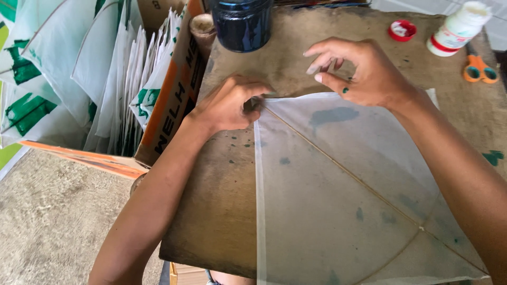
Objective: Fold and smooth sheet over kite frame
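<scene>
Worn brown table (227,211) fills centre and right of frame, stained green. Rough grey floor (53,221) at lower left. Pale tiles (417,5) at upper right.

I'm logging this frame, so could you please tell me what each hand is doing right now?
Left hand: closed, pinching the top corner of the kite.
Right hand: open, fingers spread, holding nothing, resting at the kite's top edge.

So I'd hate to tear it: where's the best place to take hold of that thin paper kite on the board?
Probably at the top corner of the paper kite, where the left hand already pinches it. The thin stick ends there and stiffens the sheet. Come from the board's far edge, fingers flat, since the kite lies flat and unsupported paper could crease.
</scene>
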